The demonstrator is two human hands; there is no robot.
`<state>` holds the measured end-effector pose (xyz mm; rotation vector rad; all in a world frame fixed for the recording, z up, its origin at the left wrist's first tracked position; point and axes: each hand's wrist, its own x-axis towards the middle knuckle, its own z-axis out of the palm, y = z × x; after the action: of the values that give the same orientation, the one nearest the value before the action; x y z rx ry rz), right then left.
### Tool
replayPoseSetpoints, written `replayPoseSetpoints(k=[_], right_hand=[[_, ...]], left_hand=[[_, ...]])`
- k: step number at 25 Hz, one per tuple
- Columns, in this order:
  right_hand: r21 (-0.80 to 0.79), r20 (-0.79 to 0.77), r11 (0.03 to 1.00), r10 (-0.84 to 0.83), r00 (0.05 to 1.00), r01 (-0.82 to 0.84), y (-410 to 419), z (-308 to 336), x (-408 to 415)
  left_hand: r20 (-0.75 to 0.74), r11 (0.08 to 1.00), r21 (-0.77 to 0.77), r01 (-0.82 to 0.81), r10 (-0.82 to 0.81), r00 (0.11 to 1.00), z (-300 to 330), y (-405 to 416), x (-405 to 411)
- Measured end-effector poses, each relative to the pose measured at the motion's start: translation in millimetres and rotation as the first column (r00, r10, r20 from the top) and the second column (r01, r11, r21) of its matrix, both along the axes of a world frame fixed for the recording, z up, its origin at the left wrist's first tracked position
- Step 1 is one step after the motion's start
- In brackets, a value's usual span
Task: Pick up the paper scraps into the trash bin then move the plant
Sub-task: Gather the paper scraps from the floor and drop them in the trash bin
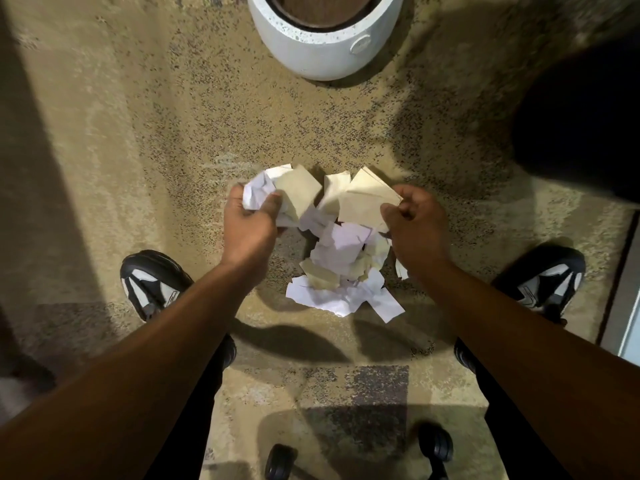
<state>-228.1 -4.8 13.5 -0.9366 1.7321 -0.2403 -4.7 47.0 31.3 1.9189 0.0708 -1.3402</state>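
Hands [247,223] [414,220] low, fingers [273,202] clutching paper scraps [346,265].

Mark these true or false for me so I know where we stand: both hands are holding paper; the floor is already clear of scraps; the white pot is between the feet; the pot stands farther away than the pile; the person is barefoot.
1. Both hands hold paper. True: the left hand grips crumpled scraps and the right hand pinches a folded beige piece.
2. The floor is clear of scraps. False: a pile of paper lies on the carpet below the hands.
3. The white pot is between the feet. False: the white pot stands at the top of the view, well beyond the pile.
4. The pot stands farther away than the pile. True.
5. The person is barefoot. False: a black and white shoe shows on each side.
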Motion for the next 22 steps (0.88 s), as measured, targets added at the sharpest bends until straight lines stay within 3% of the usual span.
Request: replayPoseSetpoints(k=[4, 8, 12, 14, 17, 22], right_hand=[[0.146, 0.166, 0.962, -0.253, 0.953, 0.23, -11.6, 23.8, 7.3], [0.152, 0.163, 0.942, -0.323, 0.932, 0.3, -17.1, 73.6, 8.4], [0.172, 0.239, 0.889, -0.456, 0.857, 0.424, -23.5, 151.7, 3.3], [0.26, 0.304, 0.79, -0.612, 0.73, 0.555, -25.8, 192.9, 3.5], [0.341, 0.477, 0.622, -0.76, 0.441, 0.705, -41.4, 248.6, -4.6], [0.287, 0.555, 0.471, -0.792, 0.257, 0.834, -90.2, 270.7, -50.8]], left_hand=[[-0.286, 0.999, 0.025, -0.041, 0.047, 0.957, 19.1, -5.0, -23.5], [-0.416, 0.996, -0.042, -0.076, 0.052, 0.908, 56.2, -26.2, -43.9], [-0.594, 0.987, -0.129, -0.096, 0.001, 0.805, 118.3, -51.2, -66.2], [-0.635, 0.966, -0.224, -0.133, -0.041, 0.771, 151.6, -67.6, -79.8], [-0.654, 0.938, -0.335, -0.091, -0.161, 0.739, 198.0, -97.5, -114.3], [-0.6, 0.925, -0.38, 0.021, -0.264, 0.755, 222.4, -155.2, -180.5]])
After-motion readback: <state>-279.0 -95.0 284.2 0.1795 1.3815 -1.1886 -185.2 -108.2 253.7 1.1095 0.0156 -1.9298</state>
